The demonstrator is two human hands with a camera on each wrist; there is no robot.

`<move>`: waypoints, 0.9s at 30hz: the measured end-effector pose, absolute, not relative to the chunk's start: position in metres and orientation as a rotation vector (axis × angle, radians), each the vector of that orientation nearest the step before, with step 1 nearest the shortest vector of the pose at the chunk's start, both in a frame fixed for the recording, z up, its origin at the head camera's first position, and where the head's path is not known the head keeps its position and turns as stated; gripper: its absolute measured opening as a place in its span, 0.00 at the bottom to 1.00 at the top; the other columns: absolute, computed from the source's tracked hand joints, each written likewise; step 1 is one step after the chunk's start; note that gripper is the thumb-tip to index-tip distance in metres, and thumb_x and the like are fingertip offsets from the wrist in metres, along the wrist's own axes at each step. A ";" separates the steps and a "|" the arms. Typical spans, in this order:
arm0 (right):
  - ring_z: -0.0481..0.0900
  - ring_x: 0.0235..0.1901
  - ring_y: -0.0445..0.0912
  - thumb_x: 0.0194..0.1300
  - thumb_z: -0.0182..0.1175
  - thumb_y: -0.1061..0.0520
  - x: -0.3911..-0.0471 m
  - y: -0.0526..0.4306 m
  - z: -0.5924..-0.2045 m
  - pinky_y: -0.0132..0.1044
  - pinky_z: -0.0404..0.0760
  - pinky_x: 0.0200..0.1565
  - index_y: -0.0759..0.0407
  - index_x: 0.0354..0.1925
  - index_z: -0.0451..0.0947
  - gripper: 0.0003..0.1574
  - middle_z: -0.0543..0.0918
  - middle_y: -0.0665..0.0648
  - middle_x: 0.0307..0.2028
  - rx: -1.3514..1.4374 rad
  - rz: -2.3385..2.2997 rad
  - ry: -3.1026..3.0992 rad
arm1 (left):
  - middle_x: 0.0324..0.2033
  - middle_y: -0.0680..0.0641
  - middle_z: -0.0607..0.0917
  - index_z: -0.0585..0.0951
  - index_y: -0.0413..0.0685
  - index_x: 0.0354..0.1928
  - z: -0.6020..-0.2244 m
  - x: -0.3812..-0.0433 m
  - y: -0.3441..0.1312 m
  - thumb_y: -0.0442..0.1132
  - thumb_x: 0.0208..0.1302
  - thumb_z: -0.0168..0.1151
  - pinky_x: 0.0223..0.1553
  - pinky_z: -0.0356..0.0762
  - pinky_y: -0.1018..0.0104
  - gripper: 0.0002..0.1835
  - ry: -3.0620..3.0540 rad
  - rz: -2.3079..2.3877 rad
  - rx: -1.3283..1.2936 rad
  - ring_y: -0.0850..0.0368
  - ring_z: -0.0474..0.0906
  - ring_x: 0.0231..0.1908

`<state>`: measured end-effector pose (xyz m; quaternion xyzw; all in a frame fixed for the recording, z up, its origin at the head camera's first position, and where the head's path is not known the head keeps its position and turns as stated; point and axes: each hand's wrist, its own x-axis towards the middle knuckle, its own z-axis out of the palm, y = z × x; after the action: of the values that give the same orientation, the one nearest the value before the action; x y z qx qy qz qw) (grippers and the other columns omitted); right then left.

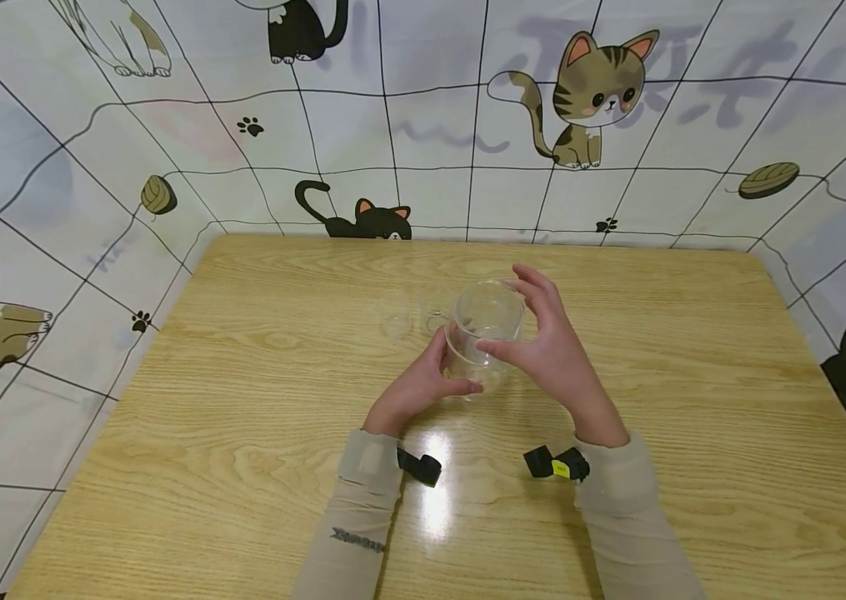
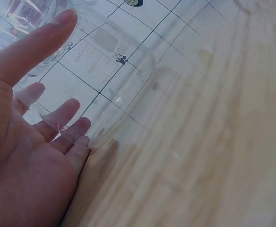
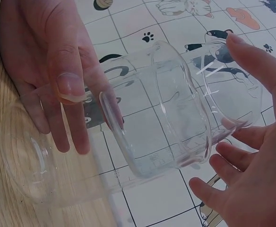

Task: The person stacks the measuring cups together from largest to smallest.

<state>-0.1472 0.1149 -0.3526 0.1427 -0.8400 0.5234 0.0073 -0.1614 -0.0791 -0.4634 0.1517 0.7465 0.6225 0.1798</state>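
A large clear glass beaker with printed measuring marks stands close over the wooden table. My left hand grips its side, thumb in front and fingers round the far side. A smaller clear glass cup sits partly inside the beaker, its base well down in it and its upper part above the rim. My right hand holds that cup near its top between thumb and fingers. Seen from the right wrist, both glasses lean, and the cup's base shows through the beaker's wall.
Just left of the glasses, faint clear glass shapes show on the table. Cloth printed with cats and grid lines surrounds the table at the back and sides. Black straps are on both wrists.
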 end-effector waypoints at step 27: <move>0.45 0.70 0.50 0.43 0.69 0.33 -0.151 0.117 -0.362 0.64 0.58 0.59 0.55 0.60 0.65 0.52 0.48 0.44 0.70 0.393 1.422 -2.801 | 0.67 0.55 0.58 0.49 0.64 0.69 -0.432 -0.153 -0.080 0.41 0.51 0.70 0.66 0.53 0.53 0.49 2.077 1.708 0.475 0.60 0.53 0.68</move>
<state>-0.1508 0.1166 -0.3623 0.1240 -0.8848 0.4491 -0.0120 -0.1527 -0.0804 -0.4322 0.1705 0.7446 0.6122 0.2040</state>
